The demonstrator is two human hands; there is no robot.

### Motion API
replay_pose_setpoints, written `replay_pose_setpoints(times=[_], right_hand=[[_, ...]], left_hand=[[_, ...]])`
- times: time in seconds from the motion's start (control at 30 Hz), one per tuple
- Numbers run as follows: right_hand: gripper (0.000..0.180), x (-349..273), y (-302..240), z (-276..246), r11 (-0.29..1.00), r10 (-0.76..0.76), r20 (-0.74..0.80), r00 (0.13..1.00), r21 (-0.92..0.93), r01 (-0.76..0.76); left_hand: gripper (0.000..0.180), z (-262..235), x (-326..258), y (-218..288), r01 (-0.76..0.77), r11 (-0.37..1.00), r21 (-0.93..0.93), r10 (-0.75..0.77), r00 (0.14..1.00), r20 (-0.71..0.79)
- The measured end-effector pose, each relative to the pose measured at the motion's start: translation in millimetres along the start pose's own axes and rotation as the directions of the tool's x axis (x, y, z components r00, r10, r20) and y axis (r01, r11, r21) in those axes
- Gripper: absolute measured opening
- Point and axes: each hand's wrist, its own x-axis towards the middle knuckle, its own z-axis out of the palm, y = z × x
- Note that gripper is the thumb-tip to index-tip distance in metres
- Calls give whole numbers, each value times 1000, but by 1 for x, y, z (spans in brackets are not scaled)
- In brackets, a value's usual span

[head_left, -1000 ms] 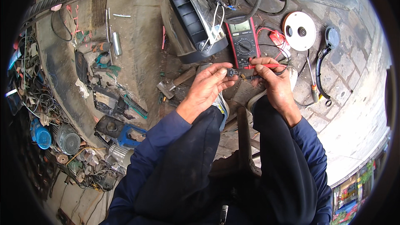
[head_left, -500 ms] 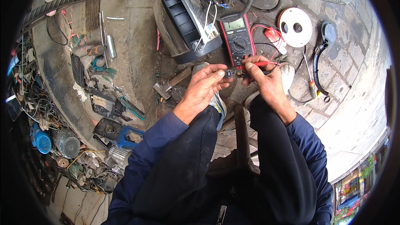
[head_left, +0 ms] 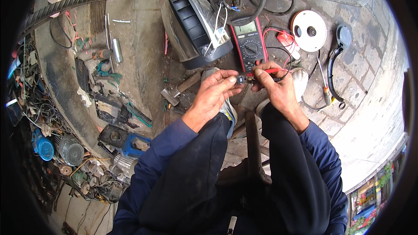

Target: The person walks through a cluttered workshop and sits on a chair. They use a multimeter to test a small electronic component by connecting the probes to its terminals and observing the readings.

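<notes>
Here is the small dark part (head_left: 240,79), in the middle of it all, pinched between thumb and fingertips of the left hand (head_left: 214,88); that grip is narrow, palm half turned up. Take the part as the clock's centre, twelve pointing away from the person. At three, closing in on it, is the right hand (head_left: 278,88), with a red probe (head_left: 274,70) and a black probe (head_left: 271,79) held together, thumb on the near side. The black one points straight at the part, its tip right up beside it; whether metal meets metal, one cannot tell from here!

Just past twelve lies the red-edged meter (head_left: 250,45), face up, dial in plain sight, and its leads (head_left: 275,29) loop off to one o'clock. Between ten and eleven, the housing (head_left: 195,32) leans on its side, black base showing. Out at two, a white disc (head_left: 309,30) lies flat; at three, beyond the right hand, the black handle (head_left: 334,69) curves along the paving, with a screwdriver (head_left: 325,91) just inside it. Swing round to nine: a hammer (head_left: 177,89) near the left hand, then a silver tube (head_left: 116,51) farther out toward half past nine. And far off past eight, a blue motor (head_left: 42,145) sits among the scrap (head_left: 93,169).
</notes>
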Motion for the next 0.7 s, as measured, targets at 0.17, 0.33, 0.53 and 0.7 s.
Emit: replay_pose_setpoints(times=[0.17, 0.33, 0.53, 0.7], right_hand=[[17, 0, 1, -1, 1000, 3, 1, 1000, 10, -3], [16, 1, 3, -1, 1000, -6, 1, 1000, 21, 6], [16, 1, 4, -1, 1000, -12, 4, 1000, 21, 12], [15, 0, 3, 1, 999, -46, -2, 999, -23, 46]], left_hand=[[23, 0, 0, 0, 4, 1000, 5, -4, 1000, 6], [23, 1, -1, 1, 10, 1000, 5, -10, 1000, 8], [23, 2, -1, 0, -3, 1000, 18, 3, 1000, 5], [22, 2, -1, 0, -40, 998, 43, 40, 999, 13]])
